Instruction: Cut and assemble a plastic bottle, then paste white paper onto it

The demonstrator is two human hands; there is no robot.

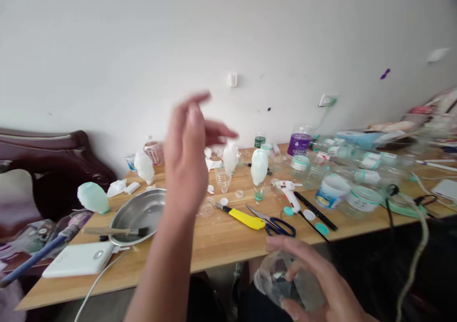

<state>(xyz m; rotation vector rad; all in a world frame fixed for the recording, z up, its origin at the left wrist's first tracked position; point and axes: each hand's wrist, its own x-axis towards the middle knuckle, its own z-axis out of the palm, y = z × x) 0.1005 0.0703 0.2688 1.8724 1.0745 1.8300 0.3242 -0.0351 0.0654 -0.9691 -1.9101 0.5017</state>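
My left hand (189, 151) is raised above the wooden table (221, 246), back toward me, fingers stretched out and loosely apart, holding nothing; it is blurred by motion. Low at the front, my right hand (314, 279) wraps around a clear plastic bottle piece (282, 279) below the table's near edge. On the table just beyond lie a yellow utility knife (244, 218), blue-handled scissors (276, 224) and a white glue gun (290, 193). A metal bowl (137, 212) sits left of my raised forearm.
Many clear bottles (357, 162), cut white bottle parts (259, 166), small cups and teal caps (322, 229) crowd the table's back and right. A white power bank (76, 259) with a cable lies front left. A dark wooden chair (53, 165) stands left; cords (407, 203) hang right.
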